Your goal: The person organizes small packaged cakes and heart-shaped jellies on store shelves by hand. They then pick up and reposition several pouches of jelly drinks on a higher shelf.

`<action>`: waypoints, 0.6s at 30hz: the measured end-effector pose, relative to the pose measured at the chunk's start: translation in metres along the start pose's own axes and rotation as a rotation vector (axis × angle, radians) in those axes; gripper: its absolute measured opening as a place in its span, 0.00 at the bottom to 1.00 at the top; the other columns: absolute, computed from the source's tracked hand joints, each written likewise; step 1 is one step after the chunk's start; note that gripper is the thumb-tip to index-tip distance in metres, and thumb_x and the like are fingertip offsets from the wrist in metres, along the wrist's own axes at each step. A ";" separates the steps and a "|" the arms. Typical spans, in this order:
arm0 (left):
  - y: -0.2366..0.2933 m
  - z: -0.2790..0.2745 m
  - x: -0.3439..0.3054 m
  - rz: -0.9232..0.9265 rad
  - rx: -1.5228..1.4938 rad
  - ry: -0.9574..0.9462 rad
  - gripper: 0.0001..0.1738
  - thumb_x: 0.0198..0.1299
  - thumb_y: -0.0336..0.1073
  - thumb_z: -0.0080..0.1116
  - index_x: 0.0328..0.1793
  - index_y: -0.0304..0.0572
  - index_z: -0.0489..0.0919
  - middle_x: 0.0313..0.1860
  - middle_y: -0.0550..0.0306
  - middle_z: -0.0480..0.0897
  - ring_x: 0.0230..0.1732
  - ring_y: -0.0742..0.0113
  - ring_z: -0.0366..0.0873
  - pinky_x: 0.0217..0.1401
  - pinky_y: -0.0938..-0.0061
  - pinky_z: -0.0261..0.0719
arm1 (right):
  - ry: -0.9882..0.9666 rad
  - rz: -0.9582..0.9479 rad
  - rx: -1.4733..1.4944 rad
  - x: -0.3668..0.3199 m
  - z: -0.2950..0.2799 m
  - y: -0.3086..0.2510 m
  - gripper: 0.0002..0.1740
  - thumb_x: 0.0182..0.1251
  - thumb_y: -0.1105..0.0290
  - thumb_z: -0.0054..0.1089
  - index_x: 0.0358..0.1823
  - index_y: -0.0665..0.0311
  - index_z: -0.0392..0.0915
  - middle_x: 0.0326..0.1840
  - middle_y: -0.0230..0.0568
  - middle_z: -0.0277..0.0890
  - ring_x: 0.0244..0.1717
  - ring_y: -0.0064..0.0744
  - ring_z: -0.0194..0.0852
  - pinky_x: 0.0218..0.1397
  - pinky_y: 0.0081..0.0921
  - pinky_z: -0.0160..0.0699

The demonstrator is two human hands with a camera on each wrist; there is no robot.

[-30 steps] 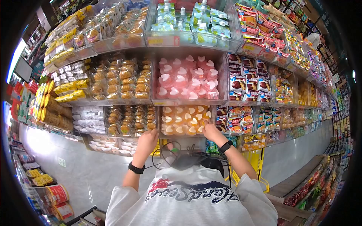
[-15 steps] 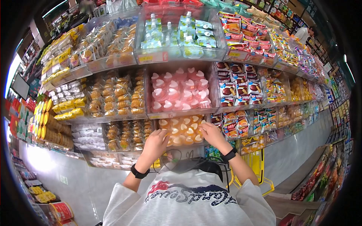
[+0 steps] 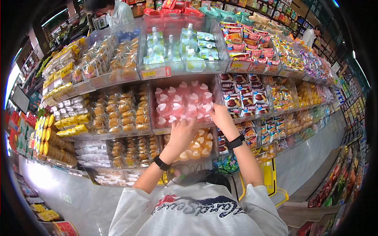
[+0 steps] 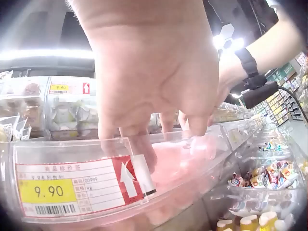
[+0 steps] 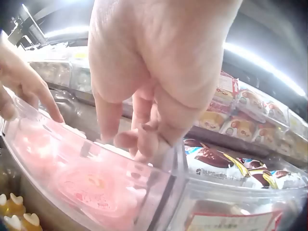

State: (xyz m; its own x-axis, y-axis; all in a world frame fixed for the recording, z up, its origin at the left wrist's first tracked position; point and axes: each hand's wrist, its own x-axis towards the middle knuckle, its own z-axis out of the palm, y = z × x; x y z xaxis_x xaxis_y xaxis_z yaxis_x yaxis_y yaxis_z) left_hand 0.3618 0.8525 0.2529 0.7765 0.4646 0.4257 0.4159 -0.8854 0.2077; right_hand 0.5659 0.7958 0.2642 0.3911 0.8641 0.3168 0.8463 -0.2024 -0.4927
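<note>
In the head view, pink jelly cups (image 3: 177, 108) with white heart tops fill a clear bin. My left hand (image 3: 181, 135) reaches over its front edge; in the left wrist view the left hand (image 4: 154, 67) has its fingers pointing down behind the clear front wall (image 4: 72, 185), beside the pink cups. At the bin's right front corner is my right hand (image 3: 222, 118). The right wrist view shows the right hand (image 5: 156, 72) with bent fingers over a pink cup (image 5: 91, 192); nothing is plainly held.
Below is a bin of orange jelly cups (image 3: 201, 145). Packaged cookies (image 3: 118, 110) lie left, chocolate snack packs (image 3: 246, 96) right, and spouted pouches (image 3: 191, 43) above. A yellow basket (image 3: 269, 179) stands lower right. People are at the far back.
Both hands have moved up from the orange cups' bin to the pink cups' bin. The shelves sit lower and further left in the head view than a second ago.
</note>
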 end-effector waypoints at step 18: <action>0.002 0.014 0.016 -0.268 -0.047 0.030 0.18 0.62 0.49 0.56 0.45 0.42 0.74 0.22 0.47 0.80 0.27 0.48 0.80 0.38 0.57 0.72 | -0.075 0.130 -0.072 0.009 0.001 -0.003 0.15 0.49 0.65 0.68 0.27 0.74 0.82 0.26 0.60 0.78 0.33 0.56 0.80 0.39 0.40 0.79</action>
State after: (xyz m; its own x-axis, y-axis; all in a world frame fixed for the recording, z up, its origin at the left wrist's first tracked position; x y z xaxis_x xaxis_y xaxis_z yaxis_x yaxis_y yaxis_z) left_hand 0.3817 0.8582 0.2475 0.6269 0.6825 0.3758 0.5820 -0.7309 0.3566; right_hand 0.5659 0.8044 0.2677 0.4734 0.8597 0.1918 0.8150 -0.3449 -0.4656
